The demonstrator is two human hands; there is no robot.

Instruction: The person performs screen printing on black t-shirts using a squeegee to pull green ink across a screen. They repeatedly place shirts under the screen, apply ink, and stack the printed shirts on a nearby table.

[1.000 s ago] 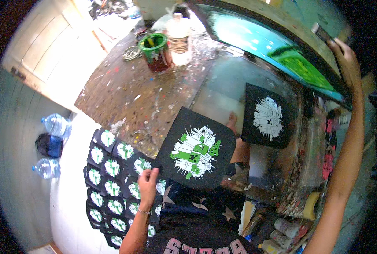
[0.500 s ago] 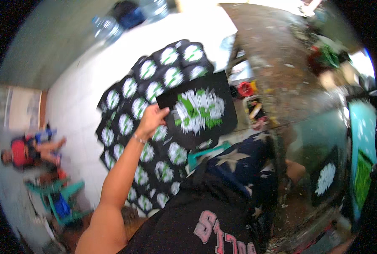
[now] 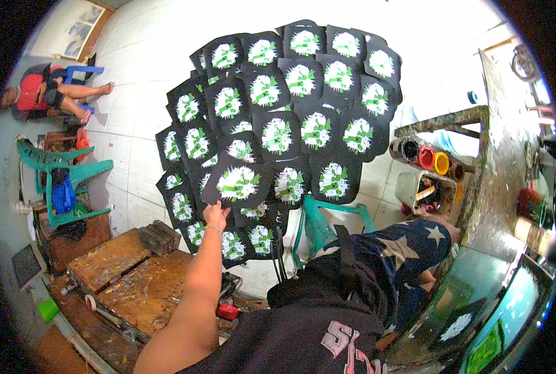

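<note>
Left hand (image 3: pixel 215 216) pinching a black printed patch (image 3: pixel 238 182) by its lower edge, holding it over rows of matching patches (image 3: pixel 290 93) lying on the floor (image 3: pixel 134 93); right hand hiding out of view.

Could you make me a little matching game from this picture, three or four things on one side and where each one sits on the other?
Things:
1. black printed sheet
2. paint pots
3. green plastic chair
4. laid-out printed sheets

Places:
A. spread over the pale floor
B. in the left hand
C. far left, near a seated person
D. in a row beside the spattered table

Pairs: 1-B, 2-D, 3-C, 4-A
</note>
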